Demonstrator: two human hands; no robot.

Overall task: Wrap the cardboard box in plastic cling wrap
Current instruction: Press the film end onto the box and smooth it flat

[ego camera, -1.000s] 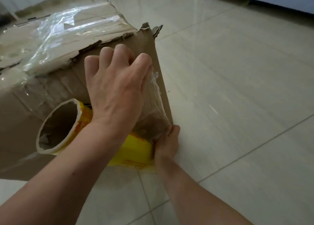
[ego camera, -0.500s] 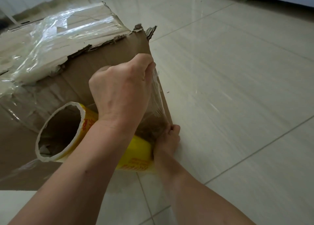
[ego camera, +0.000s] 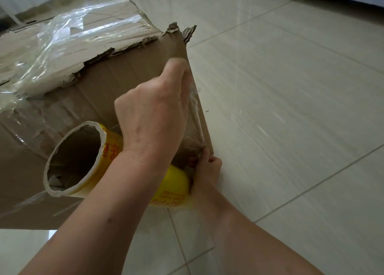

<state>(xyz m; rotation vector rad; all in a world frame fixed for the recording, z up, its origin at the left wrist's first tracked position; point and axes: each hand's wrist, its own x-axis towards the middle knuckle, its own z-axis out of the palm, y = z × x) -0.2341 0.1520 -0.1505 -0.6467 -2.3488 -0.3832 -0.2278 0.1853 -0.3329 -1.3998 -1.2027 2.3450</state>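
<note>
**A:** Entry. Where does the cardboard box [ego camera: 124, 77] lie from your hands?

**B:** On the tiled floor [ego camera: 291, 108], ahead of you and to the left. Its near upright corner [ego camera: 198, 100] stands right against your fingers. The top face carries wrap already; the side face is mostly bare board.

**A:** Fingers?

**B:** Your left hand [ego camera: 153, 116] is curled and draws a taut sheet of film [ego camera: 193, 133] up along that corner (fingertips are hidden behind the knuckles, so I cannot tell the exact pinch). Your right hand [ego camera: 205, 170] sits low at the corner's foot, fingers closed on the gathered film.

**A:** Roll?

**B:** The yellow roll [ego camera: 83, 156] lies against the side face, under your left wrist. Its long axis runs along that face, with the open core toward you.

**A:** What does the coming move turn on?

**B:** Judgement: the film must pass round the corner, rightward. Your right hand is nearer the far face, so it likely leads.
</note>
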